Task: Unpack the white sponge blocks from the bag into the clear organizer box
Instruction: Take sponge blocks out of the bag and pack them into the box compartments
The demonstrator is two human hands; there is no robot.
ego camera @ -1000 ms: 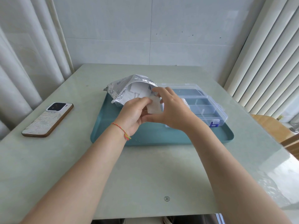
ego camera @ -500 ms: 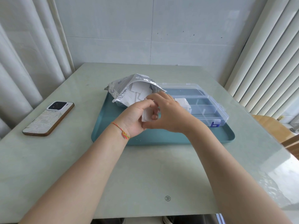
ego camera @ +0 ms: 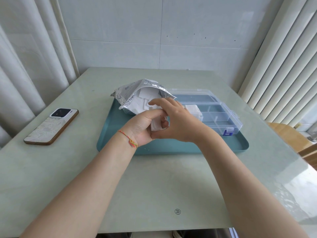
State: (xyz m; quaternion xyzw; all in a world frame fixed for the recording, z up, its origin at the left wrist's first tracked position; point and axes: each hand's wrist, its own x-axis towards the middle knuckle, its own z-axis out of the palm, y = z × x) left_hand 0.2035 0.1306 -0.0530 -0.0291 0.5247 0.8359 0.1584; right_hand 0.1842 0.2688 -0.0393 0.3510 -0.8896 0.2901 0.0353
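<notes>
Sponge stack [ego camera: 157, 125], now pulled clear of bag [ego camera: 137, 97] to frame centre, gripped by left hand [ego camera: 142, 126] and right hand [ego camera: 176, 122]; ready for organizer box [ego camera: 221, 117].

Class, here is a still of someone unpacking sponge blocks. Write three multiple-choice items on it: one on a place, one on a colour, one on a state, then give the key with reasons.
1. Where does the phone lie?
A. on the table left of the tray
B. inside the tray
C. on the organizer box

2. What colour is the tray?
A. red
B. teal
C. black

3. How is the bag?
A. sealed shut
B. folded flat
C. open, white blocks showing

Key:
1 A: it rests on the table, apart from the tray's left rim.
2 B: its rim and floor are blue-green.
3 C: its mouth gapes towards the camera, with sponge blocks inside.
</notes>
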